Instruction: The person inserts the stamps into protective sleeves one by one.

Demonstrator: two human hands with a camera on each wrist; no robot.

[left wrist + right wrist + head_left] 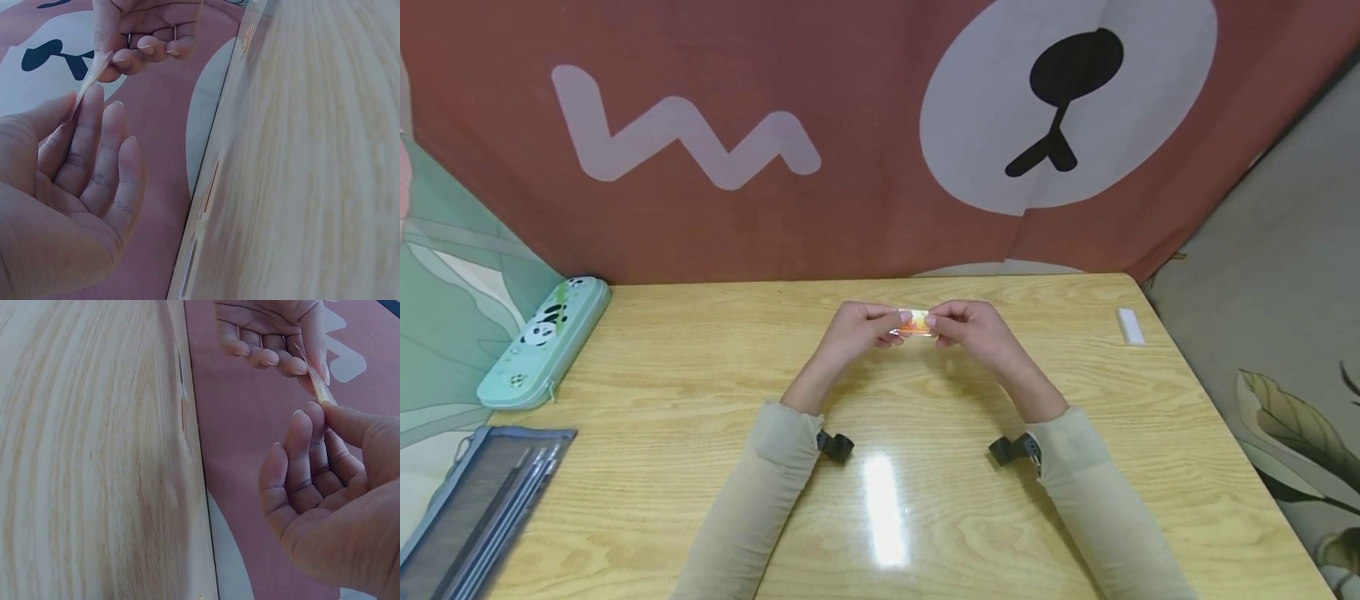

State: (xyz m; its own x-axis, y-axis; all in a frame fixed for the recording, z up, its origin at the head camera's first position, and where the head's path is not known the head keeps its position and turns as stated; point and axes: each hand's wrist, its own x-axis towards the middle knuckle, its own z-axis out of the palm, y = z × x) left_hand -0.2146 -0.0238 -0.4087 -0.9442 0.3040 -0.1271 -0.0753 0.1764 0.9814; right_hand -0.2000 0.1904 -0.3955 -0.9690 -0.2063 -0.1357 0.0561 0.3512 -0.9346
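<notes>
Near the table's far edge, both hands hold a small, thin, flat plastic packet (pixel 915 323) with shiny clear edges and orange and yellow print. My left hand (pixel 863 325) pinches its left end between thumb and fingers. The right end is pinched by my right hand (pixel 966 323). Seen from the left wrist, the packet (pixel 90 81) is almost edge-on, stretched between the two hands above the table. The right wrist view shows the same packet (pixel 320 390) as a thin sliver, with the right hand's other fingers loosely bent below it.
A mint-green pencil case (pixel 546 346) with pandas lies at the table's left edge. Nearer is a dark mesh zip pouch (pixel 490 508) with pens inside. A white block (pixel 1130 327) like an eraser lies at the far right. Behind the wooden table (pixel 647 467) hangs a reddish cloth (pixel 865 217).
</notes>
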